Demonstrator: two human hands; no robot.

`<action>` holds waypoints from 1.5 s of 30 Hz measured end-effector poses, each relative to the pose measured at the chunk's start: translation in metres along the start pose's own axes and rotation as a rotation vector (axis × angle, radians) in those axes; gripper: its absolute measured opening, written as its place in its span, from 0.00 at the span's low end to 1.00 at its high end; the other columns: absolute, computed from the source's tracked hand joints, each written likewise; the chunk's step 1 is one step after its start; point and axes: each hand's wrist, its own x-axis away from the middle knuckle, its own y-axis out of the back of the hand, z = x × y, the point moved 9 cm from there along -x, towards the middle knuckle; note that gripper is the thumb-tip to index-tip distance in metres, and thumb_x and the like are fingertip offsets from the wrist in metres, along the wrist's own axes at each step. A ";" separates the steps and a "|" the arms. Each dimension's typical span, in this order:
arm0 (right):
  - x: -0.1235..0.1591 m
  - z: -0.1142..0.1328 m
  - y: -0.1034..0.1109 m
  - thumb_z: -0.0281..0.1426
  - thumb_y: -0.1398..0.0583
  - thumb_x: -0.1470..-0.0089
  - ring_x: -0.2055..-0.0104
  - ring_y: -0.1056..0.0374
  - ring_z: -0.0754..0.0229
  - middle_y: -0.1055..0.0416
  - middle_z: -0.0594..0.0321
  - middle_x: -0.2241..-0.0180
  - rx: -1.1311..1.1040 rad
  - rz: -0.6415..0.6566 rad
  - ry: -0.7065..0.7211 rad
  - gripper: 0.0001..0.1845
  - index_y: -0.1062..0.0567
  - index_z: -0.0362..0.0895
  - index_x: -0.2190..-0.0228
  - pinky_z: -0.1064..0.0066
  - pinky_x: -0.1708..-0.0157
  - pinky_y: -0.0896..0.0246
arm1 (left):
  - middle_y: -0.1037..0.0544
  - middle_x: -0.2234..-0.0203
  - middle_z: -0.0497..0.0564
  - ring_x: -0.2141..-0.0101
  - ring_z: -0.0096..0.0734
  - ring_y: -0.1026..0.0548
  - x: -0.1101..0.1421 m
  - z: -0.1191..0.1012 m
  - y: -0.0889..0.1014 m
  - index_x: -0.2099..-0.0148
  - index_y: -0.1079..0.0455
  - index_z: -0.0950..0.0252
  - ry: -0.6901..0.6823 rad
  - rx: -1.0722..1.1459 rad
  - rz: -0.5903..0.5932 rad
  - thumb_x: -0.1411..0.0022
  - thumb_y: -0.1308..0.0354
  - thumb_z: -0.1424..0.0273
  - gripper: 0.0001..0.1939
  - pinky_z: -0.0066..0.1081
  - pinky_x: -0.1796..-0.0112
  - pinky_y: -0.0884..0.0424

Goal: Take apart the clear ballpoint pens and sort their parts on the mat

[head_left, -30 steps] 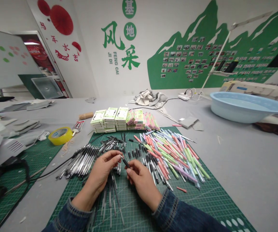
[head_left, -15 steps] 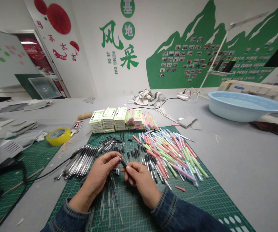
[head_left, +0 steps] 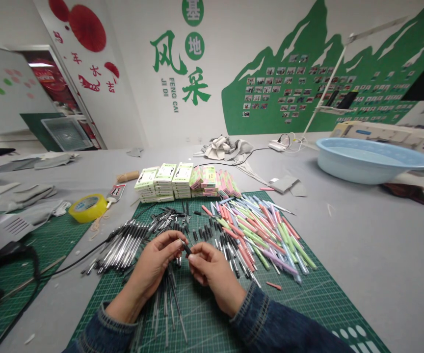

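My left hand (head_left: 156, 262) and my right hand (head_left: 212, 272) meet over a green cutting mat (head_left: 215, 314). Between their pinched fingertips sits a small black pen part (head_left: 187, 249), gripped from both sides. Thin pen refills (head_left: 168, 304) lie on the mat under my left wrist. A heap of clear black-tipped pens (head_left: 123, 245) lies to the left. Pastel pen barrels (head_left: 267, 235) in pink, green, purple and blue are piled to the right. Small black caps (head_left: 204, 230) are scattered just beyond my fingers.
Stacked green and pink boxes (head_left: 182, 181) stand beyond the mat. A yellow tape roll (head_left: 88, 207) lies at the left, a light blue basin (head_left: 370, 159) at the far right. A second green mat (head_left: 20, 255) with black cables lies at the left edge. Grey cloth (head_left: 226, 147) lies farther back.
My right hand has moved a little to the left, closing in on my left hand, so the black part is now shorter between the fingertips.
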 end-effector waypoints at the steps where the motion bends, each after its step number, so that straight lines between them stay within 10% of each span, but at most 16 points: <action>1: 0.000 0.000 0.001 0.35 0.35 0.54 0.86 0.50 0.73 0.40 0.75 0.83 -0.007 -0.012 0.013 0.13 0.32 0.43 0.70 0.79 0.86 0.61 | 0.26 0.67 0.50 0.68 0.27 0.30 0.000 0.000 0.001 0.63 0.26 0.66 -0.009 0.003 -0.014 0.48 0.36 0.69 0.09 0.25 0.67 0.34; 27: 0.008 -0.006 -0.023 0.42 0.41 0.46 0.86 0.55 0.73 0.42 0.71 0.86 -0.205 0.245 -0.123 0.18 0.28 0.38 0.73 0.77 0.85 0.66 | 0.24 0.71 0.50 0.67 0.27 0.30 0.001 0.001 0.002 0.69 0.24 0.66 -0.007 0.082 0.011 0.50 0.34 0.70 0.05 0.25 0.64 0.35; 45: 0.005 -0.006 -0.014 0.45 0.41 0.48 0.85 0.51 0.74 0.38 0.69 0.83 -0.120 0.151 -0.086 0.20 0.28 0.38 0.71 0.78 0.84 0.65 | 0.26 0.62 0.53 0.62 0.32 0.30 0.004 -0.001 -0.006 0.61 0.26 0.65 -0.004 0.146 0.031 0.43 0.40 0.69 0.08 0.28 0.62 0.33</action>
